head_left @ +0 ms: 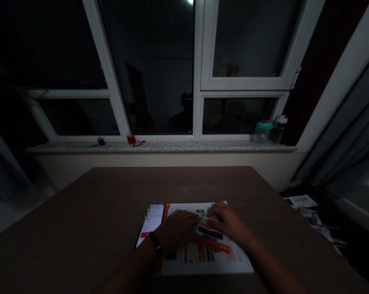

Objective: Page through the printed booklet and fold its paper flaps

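A piece of printed paper point(210, 233), with dark panels and an orange strip, is between my two hands and looks folded. My left hand point(178, 229), a black band on its wrist, grips the paper's left part with fingers close together; its thumb is hidden. With curled fingers, my right hand point(225, 218) pinches the upper right edge. Under both hands lies a larger printed booklet or sheet point(209, 267), white with coloured pictures and an orange left border. Left of it rests a lit phone point(152, 228), partly covered by my left forearm.
The brown table point(95, 212) reaches toward a stone window sill point(178, 147). On the sill stand a teal-lidded bottle point(263, 131), a clear bottle point(278, 128), a red jar point(131, 139) and a small dark object point(101, 141). Papers point(313, 216) lie beyond the table's right edge.
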Tool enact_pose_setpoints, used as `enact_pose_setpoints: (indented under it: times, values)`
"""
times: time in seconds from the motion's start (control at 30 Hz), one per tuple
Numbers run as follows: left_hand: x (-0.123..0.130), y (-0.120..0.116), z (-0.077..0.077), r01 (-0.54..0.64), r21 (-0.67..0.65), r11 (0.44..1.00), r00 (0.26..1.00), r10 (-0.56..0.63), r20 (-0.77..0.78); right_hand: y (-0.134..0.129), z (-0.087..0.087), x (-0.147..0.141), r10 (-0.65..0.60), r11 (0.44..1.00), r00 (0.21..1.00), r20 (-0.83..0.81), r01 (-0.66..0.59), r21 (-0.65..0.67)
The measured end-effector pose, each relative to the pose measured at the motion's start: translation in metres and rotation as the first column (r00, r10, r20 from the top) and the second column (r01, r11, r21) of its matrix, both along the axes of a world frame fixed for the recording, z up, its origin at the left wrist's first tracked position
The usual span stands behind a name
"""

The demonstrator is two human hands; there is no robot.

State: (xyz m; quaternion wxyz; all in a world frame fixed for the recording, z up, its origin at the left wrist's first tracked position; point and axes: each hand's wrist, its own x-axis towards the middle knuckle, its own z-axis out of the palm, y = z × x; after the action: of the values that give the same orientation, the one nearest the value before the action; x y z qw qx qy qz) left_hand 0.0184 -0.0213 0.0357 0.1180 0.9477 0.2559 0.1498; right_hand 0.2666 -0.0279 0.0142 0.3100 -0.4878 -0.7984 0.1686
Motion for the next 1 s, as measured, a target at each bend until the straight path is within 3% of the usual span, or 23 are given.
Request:
enact_pose_setpoints:
  times: [0.53, 0.83, 1.0]
  values:
    - [0.002, -0.003, 0.005, 0.034, 0.028, 0.999, 0.999, -0.035, 0.042, 0.002, -0.007, 0.000, -0.009, 1.000, 1.000, -0.029, 0.008, -0.028]
    - [-0.005, 0.012, -0.017, -0.230, -0.033, 0.973, 0.971, 0.231, 0.063, 0.001, -0.003, 0.000, -0.057, 0.996, 0.998, 0.025, 0.058, -0.061]
    - [-0.008, 0.014, -0.023, -0.265, -0.075, 0.961, 0.964, 0.267, 0.013, 0.002, -0.007, -0.001, -0.069, 0.995, 0.998, -0.006, 0.069, -0.071]
